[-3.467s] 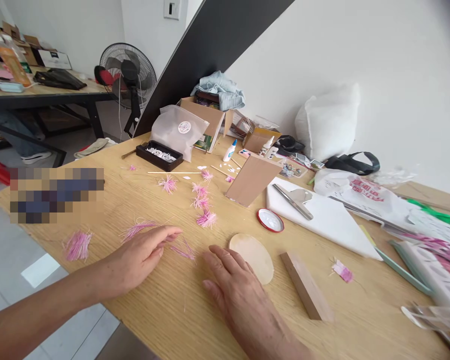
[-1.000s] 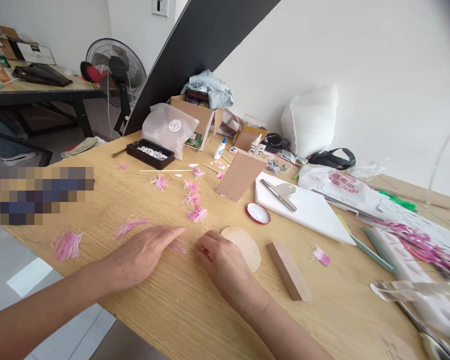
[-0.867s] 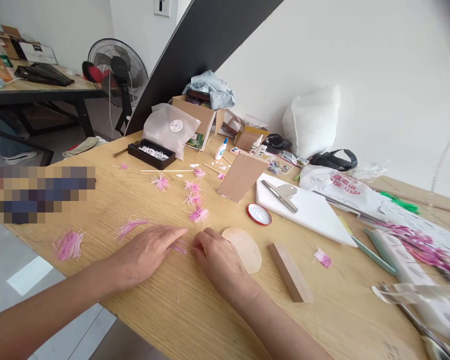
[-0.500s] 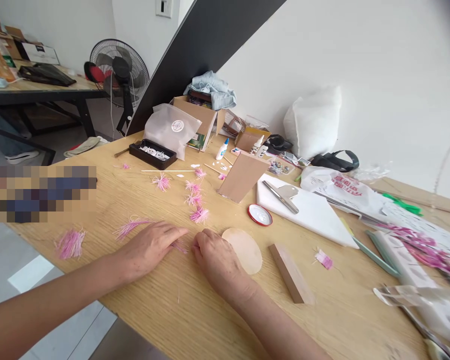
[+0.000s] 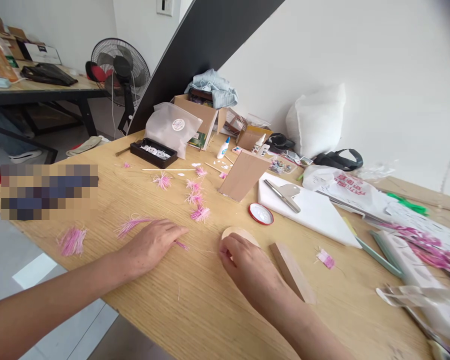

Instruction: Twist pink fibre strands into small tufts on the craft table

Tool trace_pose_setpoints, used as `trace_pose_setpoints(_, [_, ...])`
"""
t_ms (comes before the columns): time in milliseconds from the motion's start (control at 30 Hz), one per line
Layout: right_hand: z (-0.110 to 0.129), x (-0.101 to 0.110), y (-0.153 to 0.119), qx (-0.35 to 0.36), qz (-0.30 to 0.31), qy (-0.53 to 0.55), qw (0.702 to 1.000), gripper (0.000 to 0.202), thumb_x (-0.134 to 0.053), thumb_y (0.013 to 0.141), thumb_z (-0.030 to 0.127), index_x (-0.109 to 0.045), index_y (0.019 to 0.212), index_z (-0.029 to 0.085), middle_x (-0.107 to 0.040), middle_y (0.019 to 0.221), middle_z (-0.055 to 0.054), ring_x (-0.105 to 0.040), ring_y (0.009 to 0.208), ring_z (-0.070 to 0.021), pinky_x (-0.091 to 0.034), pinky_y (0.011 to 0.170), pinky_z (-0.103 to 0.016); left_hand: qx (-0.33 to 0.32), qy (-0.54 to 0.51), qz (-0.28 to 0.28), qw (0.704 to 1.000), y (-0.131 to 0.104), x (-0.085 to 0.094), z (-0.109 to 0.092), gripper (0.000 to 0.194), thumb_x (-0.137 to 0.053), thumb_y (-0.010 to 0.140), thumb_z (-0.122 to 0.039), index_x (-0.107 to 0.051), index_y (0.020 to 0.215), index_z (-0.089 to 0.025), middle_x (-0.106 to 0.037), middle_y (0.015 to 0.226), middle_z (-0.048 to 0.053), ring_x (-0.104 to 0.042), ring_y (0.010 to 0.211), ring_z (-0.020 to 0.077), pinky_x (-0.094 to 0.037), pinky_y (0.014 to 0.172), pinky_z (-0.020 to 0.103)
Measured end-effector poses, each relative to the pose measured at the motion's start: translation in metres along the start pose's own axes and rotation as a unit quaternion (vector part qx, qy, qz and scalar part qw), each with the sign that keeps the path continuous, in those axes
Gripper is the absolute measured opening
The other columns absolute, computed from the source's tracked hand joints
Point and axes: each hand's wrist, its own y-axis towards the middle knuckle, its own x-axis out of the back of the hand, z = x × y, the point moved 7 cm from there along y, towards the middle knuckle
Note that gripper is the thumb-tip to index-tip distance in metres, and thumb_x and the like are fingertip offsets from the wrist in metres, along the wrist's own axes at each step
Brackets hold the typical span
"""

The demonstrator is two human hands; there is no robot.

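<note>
My left hand (image 5: 152, 247) rests low over the wooden table (image 5: 150, 310), its fingers closed on a small bundle of pink fibres (image 5: 182, 245) whose end pokes out past the fingertips. To its right, my right hand (image 5: 243, 260) is pinched over the near part of a round pale disc (image 5: 240, 232). A very thin thread (image 5: 206, 251) runs between the two hands, its end at the right fingertips. Left of my left hand lie a loose pink tuft (image 5: 129, 226) and a thicker pink bundle (image 5: 73, 241).
Several pink tassels (image 5: 200, 214) lie beyond my hands. A wooden block (image 5: 290, 270) is right of my right hand, with a red-rimmed lid (image 5: 261, 213) and an upright board (image 5: 243, 176) behind. A black tray (image 5: 153, 153) stands farther back.
My right hand has moved right, away from my left hand and over the disc, and the thread now stretches between them. My left hand has stayed nearly in place.
</note>
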Motion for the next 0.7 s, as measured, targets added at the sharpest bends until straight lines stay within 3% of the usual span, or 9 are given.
trace_pose_setpoints(167, [-0.007,0.028,-0.016,0.010,-0.076,0.052,0.996,0.021,-0.043,0.077,0.008,-0.046,0.060,0.020,-0.055,0.061,0.002,-0.049,0.051,-0.0109,-0.032,0.048,-0.022,0.016,-0.040,0.015,0.999,-0.003,0.005,-0.001,0.028,-0.045,0.082,-0.005,-0.055,0.107,-0.014,-0.066,0.097,0.007,-0.060,0.091,0.0197,-0.047,0.082,0.035])
trace_pose_setpoints(267, [0.003,0.032,-0.015,0.024,-0.086,0.096,0.991,0.020,-0.044,0.076,0.007,-0.046,0.060,0.020,-0.056,0.062,0.002,-0.051,0.054,-0.0111,-0.034,0.050,-0.021,0.079,-0.116,0.013,0.990,-0.010,0.016,0.007,0.036,-0.043,0.082,-0.008,-0.051,0.114,-0.019,-0.063,0.107,0.005,-0.058,0.099,0.0192,-0.046,0.086,0.035])
trace_pose_setpoints(433, [0.027,0.013,0.005,0.014,-0.060,0.119,0.991,0.020,-0.044,0.076,0.005,-0.049,0.062,0.019,-0.058,0.065,0.000,-0.052,0.058,-0.0122,-0.035,0.052,-0.022,0.211,-0.266,-0.034,0.940,-0.031,0.028,0.026,0.038,-0.038,0.081,-0.013,-0.049,0.115,-0.026,-0.060,0.113,0.001,-0.054,0.108,0.0176,-0.042,0.094,0.037])
trace_pose_setpoints(567, [0.041,-0.013,0.021,0.009,-0.009,0.092,0.996,0.019,-0.043,0.079,0.006,-0.055,0.069,0.017,-0.060,0.071,-0.002,-0.055,0.063,-0.0133,-0.037,0.055,-0.023,0.240,-0.320,-0.040,0.916,-0.041,0.020,0.026,0.039,-0.036,0.080,-0.014,-0.048,0.114,-0.026,-0.060,0.114,0.002,-0.054,0.109,0.0174,-0.041,0.096,0.038])
trace_pose_setpoints(700, [0.045,-0.026,0.028,0.011,0.015,0.064,0.998,0.017,-0.044,0.081,0.008,-0.058,0.074,0.016,-0.062,0.077,-0.004,-0.057,0.068,-0.0147,-0.037,0.058,-0.024,0.231,-0.322,-0.050,0.917,-0.044,0.016,0.024,0.039,-0.035,0.078,-0.013,-0.049,0.113,-0.024,-0.060,0.114,0.002,-0.054,0.110,0.0174,-0.041,0.096,0.036])
